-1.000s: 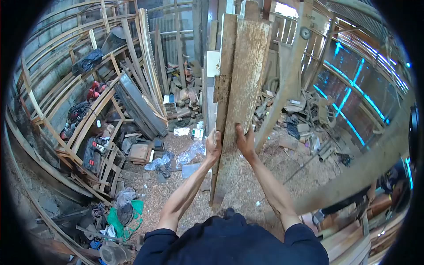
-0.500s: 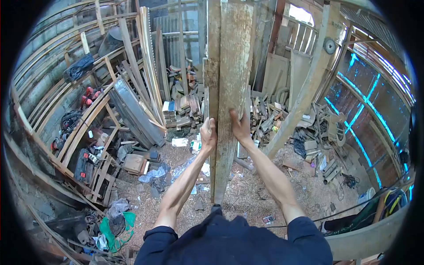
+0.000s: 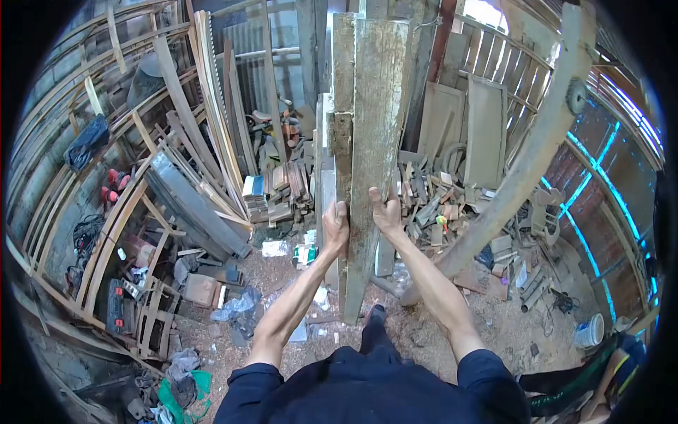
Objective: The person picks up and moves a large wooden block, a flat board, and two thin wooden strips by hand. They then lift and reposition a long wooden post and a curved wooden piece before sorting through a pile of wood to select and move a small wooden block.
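Observation:
A long, weathered wooden plank (image 3: 376, 127) runs lengthwise away from me at the middle of the view, its pale paint flaking. Along its left side lies a narrower, browner board (image 3: 342, 134). My left hand (image 3: 335, 225) is closed around the left edge of the boards, thumb toward me and fingers hidden. Opposite it, my right hand (image 3: 388, 213) grips the plank's right edge, its thumb lying on the front face. The plank's near end hangs above my shoe (image 3: 376, 311).
Offcuts (image 3: 279, 191) are stacked behind the boards, with loose scraps (image 3: 438, 205) to the right. A thick curved beam (image 3: 519, 180) slants across the right side. Metal-looking panels (image 3: 194, 201) lean at left. Another person's arm (image 3: 604, 385) shows at lower right, near a white bucket (image 3: 588, 331).
My view has shifted, and my foot now shows below the boards. Both hands keep their hold on the boards. More of the other person and the bucket appear at right.

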Available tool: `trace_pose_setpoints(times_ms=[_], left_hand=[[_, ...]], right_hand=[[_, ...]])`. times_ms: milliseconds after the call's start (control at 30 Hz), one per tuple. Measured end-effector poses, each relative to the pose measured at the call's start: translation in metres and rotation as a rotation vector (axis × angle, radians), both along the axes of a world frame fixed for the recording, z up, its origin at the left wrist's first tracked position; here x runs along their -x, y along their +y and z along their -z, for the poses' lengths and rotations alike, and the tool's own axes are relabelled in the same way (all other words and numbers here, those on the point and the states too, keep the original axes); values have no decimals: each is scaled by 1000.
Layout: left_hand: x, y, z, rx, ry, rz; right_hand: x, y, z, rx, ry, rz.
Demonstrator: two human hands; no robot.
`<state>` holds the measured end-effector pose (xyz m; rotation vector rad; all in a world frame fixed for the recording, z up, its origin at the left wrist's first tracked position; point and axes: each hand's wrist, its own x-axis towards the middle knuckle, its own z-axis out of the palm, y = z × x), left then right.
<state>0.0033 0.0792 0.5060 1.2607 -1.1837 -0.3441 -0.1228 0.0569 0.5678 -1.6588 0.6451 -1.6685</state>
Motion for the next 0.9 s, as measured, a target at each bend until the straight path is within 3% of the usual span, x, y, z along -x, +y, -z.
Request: trace_pose_setpoints(times_ms=[167,400,633,700,900], left_hand=[[12,-96,6,27,20,-39],[14,-225,24,-74,44,-47],[-7,-294,78,-241,39,24],[-13,-312,88,-123,38,-12],[-32,-364,91,-152,128,90]], right_hand=[[8,-111,18,-22,-27,-73],[8,-257,43,-80,89,-7],[-9,-325,102,-161,121,-70],[-14,-343,113,-191,133,-39],[-34,-393,111,-217,205,24]])
